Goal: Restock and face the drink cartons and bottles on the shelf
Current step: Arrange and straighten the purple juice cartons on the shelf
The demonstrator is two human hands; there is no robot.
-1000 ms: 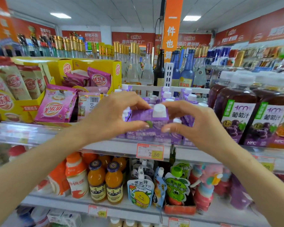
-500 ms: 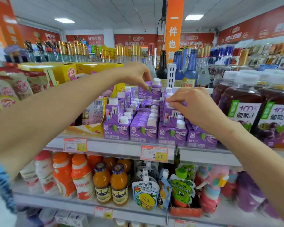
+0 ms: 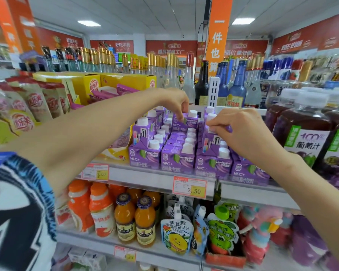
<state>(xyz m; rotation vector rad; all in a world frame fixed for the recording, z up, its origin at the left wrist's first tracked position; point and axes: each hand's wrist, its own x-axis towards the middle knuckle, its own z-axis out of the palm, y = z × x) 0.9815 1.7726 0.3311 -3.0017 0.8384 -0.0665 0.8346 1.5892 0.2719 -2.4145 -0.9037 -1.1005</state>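
Note:
Purple drink cartons [image 3: 177, 158] with white caps stand in several rows on the middle shelf [image 3: 151, 176]. My left hand [image 3: 175, 103] reaches over them and pinches the top corner of a purple carton [image 3: 189, 122] sitting on the back of the second row. My right hand [image 3: 241, 132] pinches the top of another purple carton [image 3: 210, 139] stacked on the third row. Large grape juice bottles [image 3: 301, 132] stand to the right of the cartons.
Yellow display boxes [image 3: 90, 85] and snack pouches [image 3: 33, 106] fill the shelf's left. Glass bottles [image 3: 202, 85] line the back. Orange juice bottles [image 3: 135, 220] and drink pouches [image 3: 176, 233] sit on the lower shelf. A price tag [image 3: 190, 186] hangs on the rail.
Both hands held one carton together in front of the rows a second ago. Now they are apart: the left hand has carried the carton to the back, the right has moved onto another stacked carton.

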